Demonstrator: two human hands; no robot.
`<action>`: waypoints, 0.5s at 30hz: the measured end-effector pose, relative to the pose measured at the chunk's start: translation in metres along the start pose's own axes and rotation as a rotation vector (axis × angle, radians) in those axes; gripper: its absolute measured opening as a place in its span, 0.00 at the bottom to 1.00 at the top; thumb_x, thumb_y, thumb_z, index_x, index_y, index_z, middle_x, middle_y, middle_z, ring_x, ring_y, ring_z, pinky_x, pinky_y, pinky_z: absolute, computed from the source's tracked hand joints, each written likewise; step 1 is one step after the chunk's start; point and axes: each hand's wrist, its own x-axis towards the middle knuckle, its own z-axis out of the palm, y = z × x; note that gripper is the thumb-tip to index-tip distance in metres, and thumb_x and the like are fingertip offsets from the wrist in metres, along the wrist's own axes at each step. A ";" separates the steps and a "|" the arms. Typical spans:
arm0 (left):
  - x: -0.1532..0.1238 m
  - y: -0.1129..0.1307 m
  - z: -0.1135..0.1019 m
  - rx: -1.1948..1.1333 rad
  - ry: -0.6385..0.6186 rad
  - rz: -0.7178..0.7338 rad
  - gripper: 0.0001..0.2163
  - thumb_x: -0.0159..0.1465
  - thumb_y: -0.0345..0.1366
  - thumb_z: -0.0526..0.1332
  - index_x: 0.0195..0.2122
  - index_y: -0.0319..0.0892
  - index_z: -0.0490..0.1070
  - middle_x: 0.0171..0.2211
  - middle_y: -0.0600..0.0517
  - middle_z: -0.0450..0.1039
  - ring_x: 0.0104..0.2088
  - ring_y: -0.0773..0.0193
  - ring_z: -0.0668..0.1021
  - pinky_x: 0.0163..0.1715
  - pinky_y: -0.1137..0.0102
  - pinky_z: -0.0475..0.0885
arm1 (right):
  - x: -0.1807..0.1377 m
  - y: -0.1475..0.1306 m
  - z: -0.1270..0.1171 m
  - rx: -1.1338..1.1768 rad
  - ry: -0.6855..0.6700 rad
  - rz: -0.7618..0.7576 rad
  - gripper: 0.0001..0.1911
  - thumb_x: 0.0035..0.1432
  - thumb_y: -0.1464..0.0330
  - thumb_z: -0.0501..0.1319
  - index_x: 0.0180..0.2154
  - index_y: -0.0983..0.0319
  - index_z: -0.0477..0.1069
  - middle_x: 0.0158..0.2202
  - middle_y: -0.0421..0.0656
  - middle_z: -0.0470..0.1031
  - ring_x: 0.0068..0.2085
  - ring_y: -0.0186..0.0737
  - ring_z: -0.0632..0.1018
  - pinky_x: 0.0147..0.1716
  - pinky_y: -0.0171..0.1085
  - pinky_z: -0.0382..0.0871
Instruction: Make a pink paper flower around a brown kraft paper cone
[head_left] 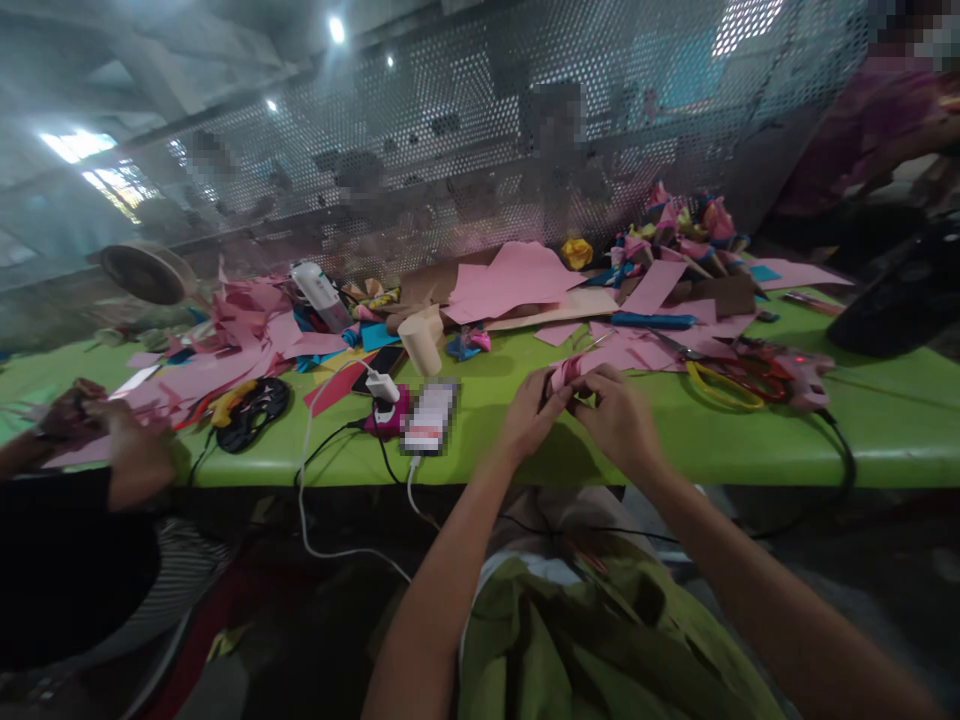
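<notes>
My left hand (531,408) and my right hand (613,412) meet over the front of the green table, fingers closed on a small piece of rolled or folded pink paper (567,372). The paper shows darker pink bands, and my fingertips cover part of it. Just beyond my hands lie flat pink paper pieces (630,350) and a blue pen-like tool (652,320). To the right rest yellow-handled scissors (721,390) and a pink glue gun (806,375) with a black cable. A small pink and blue paper piece (471,343) sits to the left, beside a beige paper cylinder (420,346).
A phone (430,418) on a white cable and a purple power adapter (388,412) lie left of my hands. Heaped pink paper (255,320) and a white bottle (319,292) stand farther left. A co-worker's hands (112,425) work at far left. A dark bag-like object (900,290) stands right.
</notes>
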 end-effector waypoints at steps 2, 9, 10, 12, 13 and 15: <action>0.001 0.000 0.000 -0.002 0.003 -0.002 0.17 0.69 0.45 0.56 0.54 0.41 0.67 0.53 0.43 0.72 0.55 0.55 0.74 0.60 0.61 0.67 | -0.001 -0.002 0.001 -0.013 0.009 0.004 0.04 0.51 0.71 0.62 0.26 0.59 0.73 0.30 0.43 0.74 0.32 0.42 0.74 0.33 0.39 0.67; 0.001 -0.003 0.004 -0.139 0.059 -0.034 0.13 0.70 0.43 0.53 0.50 0.43 0.68 0.48 0.48 0.73 0.50 0.59 0.74 0.56 0.64 0.68 | -0.004 0.000 0.005 0.000 0.050 -0.055 0.07 0.56 0.69 0.63 0.26 0.59 0.75 0.28 0.42 0.74 0.30 0.40 0.74 0.31 0.38 0.66; 0.001 -0.003 0.004 -0.159 0.063 -0.041 0.13 0.70 0.43 0.53 0.50 0.43 0.68 0.47 0.48 0.73 0.50 0.59 0.74 0.56 0.64 0.68 | -0.004 0.001 0.005 0.005 0.054 -0.063 0.07 0.56 0.69 0.62 0.26 0.59 0.75 0.28 0.42 0.73 0.30 0.40 0.73 0.31 0.38 0.65; 0.001 -0.002 0.002 -0.196 0.055 -0.067 0.14 0.70 0.45 0.54 0.50 0.43 0.68 0.46 0.48 0.74 0.49 0.59 0.75 0.54 0.63 0.70 | -0.004 0.003 0.006 0.011 0.067 -0.071 0.07 0.56 0.69 0.62 0.25 0.59 0.75 0.27 0.42 0.73 0.29 0.39 0.73 0.30 0.37 0.64; 0.001 -0.001 0.001 -0.205 0.047 -0.085 0.15 0.70 0.46 0.54 0.51 0.44 0.68 0.46 0.49 0.74 0.48 0.59 0.75 0.53 0.63 0.70 | -0.004 0.004 0.006 0.012 0.072 -0.072 0.07 0.56 0.69 0.63 0.25 0.59 0.75 0.27 0.42 0.72 0.28 0.39 0.72 0.29 0.37 0.64; 0.002 0.002 -0.003 -0.200 0.027 -0.112 0.16 0.69 0.49 0.55 0.51 0.45 0.69 0.45 0.49 0.75 0.47 0.58 0.76 0.51 0.63 0.72 | -0.004 0.005 0.006 0.005 0.067 -0.068 0.06 0.54 0.70 0.63 0.26 0.60 0.74 0.27 0.42 0.72 0.29 0.39 0.72 0.29 0.38 0.63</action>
